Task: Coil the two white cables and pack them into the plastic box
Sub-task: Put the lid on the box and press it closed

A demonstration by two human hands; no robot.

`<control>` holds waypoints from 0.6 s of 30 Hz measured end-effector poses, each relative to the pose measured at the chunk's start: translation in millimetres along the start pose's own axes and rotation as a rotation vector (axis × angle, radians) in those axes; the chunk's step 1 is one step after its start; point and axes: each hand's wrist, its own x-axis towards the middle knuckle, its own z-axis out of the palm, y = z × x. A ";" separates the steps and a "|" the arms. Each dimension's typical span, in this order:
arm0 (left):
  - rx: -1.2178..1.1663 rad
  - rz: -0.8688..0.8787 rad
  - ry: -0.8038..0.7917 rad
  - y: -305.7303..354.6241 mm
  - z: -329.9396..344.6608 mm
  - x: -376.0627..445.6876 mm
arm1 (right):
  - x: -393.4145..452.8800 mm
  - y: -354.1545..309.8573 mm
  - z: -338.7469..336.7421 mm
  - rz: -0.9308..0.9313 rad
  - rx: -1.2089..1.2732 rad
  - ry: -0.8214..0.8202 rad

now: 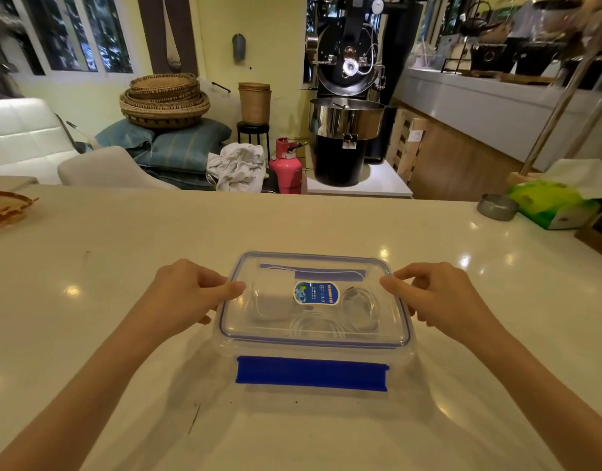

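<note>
1. Clear plastic is what both hands meet: the left hand pinches the left edge of the lid, thumb on top and fingers curled under the rim, and the right hand does the same on the right edge.
2. The narrow, matched grips at opposite sides look meant to keep the lid level and square over the box while it is seated.
3. The lid lies on the box; whether it is fully pressed home I cannot tell.
4. Through the lid the 2 cables show as white loops, 1 coil toward the near middle and 1 toward the right, so both are already inside. A pale block beside them at the left may be a charger, though glare and the sticker blur it.
5. The blue latch on the near side hangs down outside the wall; judging by that, the coiling and packing are done and only closing remains.
6. The box sits on the counter, squarely before the person, both forearms reaching in evenly.
</note>
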 end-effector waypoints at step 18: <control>0.389 0.881 -0.165 23.3 34.8 -50.2 | 100.0 -47.4 26.0 -0.138 0.000 -0.740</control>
